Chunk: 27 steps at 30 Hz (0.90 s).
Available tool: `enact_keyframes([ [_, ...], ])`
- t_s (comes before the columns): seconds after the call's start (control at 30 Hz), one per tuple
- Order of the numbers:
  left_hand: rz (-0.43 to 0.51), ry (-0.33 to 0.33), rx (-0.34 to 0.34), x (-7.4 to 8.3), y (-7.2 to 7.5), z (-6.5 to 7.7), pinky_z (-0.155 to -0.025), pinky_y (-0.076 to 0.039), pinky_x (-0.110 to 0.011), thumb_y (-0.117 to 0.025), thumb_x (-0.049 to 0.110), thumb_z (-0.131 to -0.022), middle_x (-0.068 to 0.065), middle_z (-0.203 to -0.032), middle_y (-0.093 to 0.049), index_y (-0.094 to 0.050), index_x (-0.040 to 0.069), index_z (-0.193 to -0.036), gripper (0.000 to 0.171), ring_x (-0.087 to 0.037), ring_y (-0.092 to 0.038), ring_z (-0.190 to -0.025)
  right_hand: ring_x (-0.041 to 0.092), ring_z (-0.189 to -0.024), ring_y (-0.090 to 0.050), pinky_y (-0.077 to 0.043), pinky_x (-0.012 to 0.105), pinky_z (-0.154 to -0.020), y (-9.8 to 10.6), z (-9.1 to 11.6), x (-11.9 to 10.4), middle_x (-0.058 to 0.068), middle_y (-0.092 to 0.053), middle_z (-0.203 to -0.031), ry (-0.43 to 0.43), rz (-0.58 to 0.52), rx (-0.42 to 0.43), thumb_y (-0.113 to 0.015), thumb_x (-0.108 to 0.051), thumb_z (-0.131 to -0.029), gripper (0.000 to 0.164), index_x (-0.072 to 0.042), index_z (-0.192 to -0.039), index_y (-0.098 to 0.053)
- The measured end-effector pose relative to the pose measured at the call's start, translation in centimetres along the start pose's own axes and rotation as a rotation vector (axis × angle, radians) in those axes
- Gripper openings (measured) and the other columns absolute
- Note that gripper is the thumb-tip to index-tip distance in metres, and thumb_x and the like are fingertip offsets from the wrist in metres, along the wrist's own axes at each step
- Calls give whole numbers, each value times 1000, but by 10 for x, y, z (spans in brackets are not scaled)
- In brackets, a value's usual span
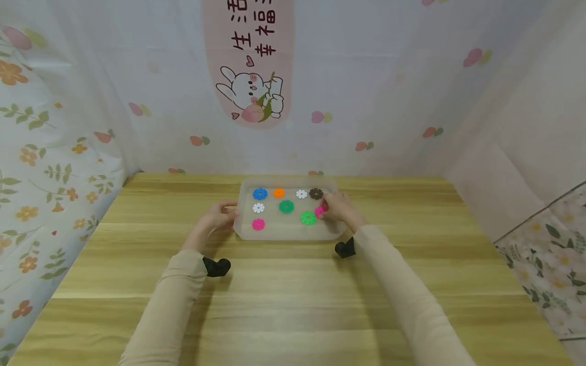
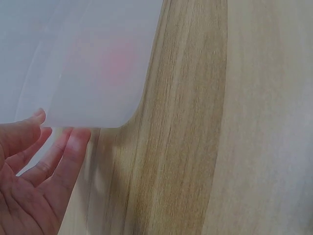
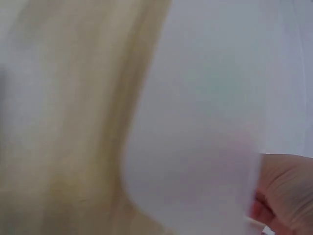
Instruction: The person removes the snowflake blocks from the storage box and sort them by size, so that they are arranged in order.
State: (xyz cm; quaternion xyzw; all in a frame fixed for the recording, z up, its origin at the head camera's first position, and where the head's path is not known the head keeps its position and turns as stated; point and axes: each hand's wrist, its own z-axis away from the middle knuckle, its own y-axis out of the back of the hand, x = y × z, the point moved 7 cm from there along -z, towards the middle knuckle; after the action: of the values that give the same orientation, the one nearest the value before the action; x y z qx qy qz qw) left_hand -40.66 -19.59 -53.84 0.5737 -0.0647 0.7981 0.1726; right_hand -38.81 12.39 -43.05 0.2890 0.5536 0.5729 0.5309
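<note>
A translucent white tray [image 1: 293, 235] stands on the table with toothed plastic discs in it. At its left end my left hand [image 1: 221, 217] holds the rim; the left wrist view shows the thumb [image 2: 38, 116] at the edge and the fingers [image 2: 73, 152] outside the wall. Reaching over the right end, my right hand [image 1: 340, 208] pinches a pink disc [image 1: 319, 211]. Near it lie a light green disc [image 1: 308, 218] and a dark brown disc [image 1: 316, 193]. In the right wrist view the tray wall [image 3: 195, 147] hides most of the pinch.
Elsewhere in the tray are a blue disc [image 1: 260, 193], an orange disc [image 1: 279, 192], a green disc [image 1: 286, 206], two white discs [image 1: 301, 194] and another pink disc [image 1: 258, 224]. A printed cloth [image 1: 366, 101] hangs behind the wooden table [image 1: 284, 305].
</note>
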Motion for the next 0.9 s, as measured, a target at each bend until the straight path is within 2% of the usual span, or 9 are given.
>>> enact_keyframes([
  [0.1, -68, 46, 38, 20, -9, 19, -72, -54, -34, -59, 16, -89, -22, -125, -54, -40, 11, -137, 52, -23, -62, -91, 24, -91, -56, -26, 48, -98, 3, 1, -2, 5, -66, -90, 17, -1, 98, -75, -23, -75, 30, -8, -96, -62],
  [0.2, -168, 132, 75, 56, -27, 53, -75, -53, -29, -49, 13, -94, -29, -136, -39, -28, 2, -142, 53, -22, -59, -96, 24, -89, -58, -24, 49, -99, 5, 3, -4, 5, -68, -87, 40, -9, 179, -77, -20, -73, 27, -9, -93, -63],
  [0.23, -177, 133, 72, 65, -32, 61, -74, -53, -26, -48, 13, -95, -30, -137, -37, -26, 0, -142, 53, -21, -59, -94, 24, -88, -59, -24, 49, -101, 5, 3, -4, 5, -68, -87, 48, -19, 200, -76, -18, -73, 25, -9, -93, -63],
  [0.3, -195, 151, 77, 74, -38, 70, -73, -52, -24, -45, 12, -96, -31, -138, -35, -24, -1, -142, 52, -20, -59, -94, 24, -88, -61, -24, 50, -103, 6, 6, -4, 6, -69, -87, 58, -38, 228, -75, -14, -75, 21, -9, -92, -63],
  [0.37, -195, 153, 76, 75, -41, 71, -73, -52, -23, -44, 12, -96, -31, -138, -35, -24, -1, -142, 51, -19, -59, -91, 25, -88, -62, -24, 54, -105, 7, 9, -4, 8, -70, -88, 68, -71, 247, -72, -9, -77, 17, -8, -92, -64],
  [0.43, -188, 150, 88, 74, -42, 71, -73, -52, -23, -44, 11, -96, -29, -138, -38, -26, 0, -142, 50, -18, -59, -90, 27, -88, -63, -31, 52, -103, 8, 13, -3, 11, -69, -90, 72, -123, 238, -68, -5, -80, 14, -6, -93, -65],
  [0.6, -182, 145, 104, 73, -42, 70, -73, -52, -24, -43, 10, -97, -28, -137, -39, -27, 0, -142, 49, -18, -58, -90, 28, -89, -63, -52, 36, -78, 15, 18, -9, 17, -67, -94, 54, -282, 203, -63, -1, -83, 14, 0, -97, -66],
  [0.77, -167, 130, 114, 74, -41, 70, -71, -52, -23, -43, 9, -96, -29, -137, -39, -27, 0, -141, 49, -20, -58, -93, 24, -80, -62, -52, 27, -68, 17, 24, -33, 17, -66, -88, 56, -456, 203, -68, -4, -80, 15, 3, -93, -67],
  [0.9, -145, 129, 102, 72, -43, 70, -71, -51, -22, -43, 8, -97, -29, -137, -38, -26, -1, -142, 49, -22, -57, -98, 24, -72, -64, -54, 31, -65, 7, 31, -62, 15, -66, -80, 83, -643, 124, -69, -5, -79, 14, 4, -89, -67],
])
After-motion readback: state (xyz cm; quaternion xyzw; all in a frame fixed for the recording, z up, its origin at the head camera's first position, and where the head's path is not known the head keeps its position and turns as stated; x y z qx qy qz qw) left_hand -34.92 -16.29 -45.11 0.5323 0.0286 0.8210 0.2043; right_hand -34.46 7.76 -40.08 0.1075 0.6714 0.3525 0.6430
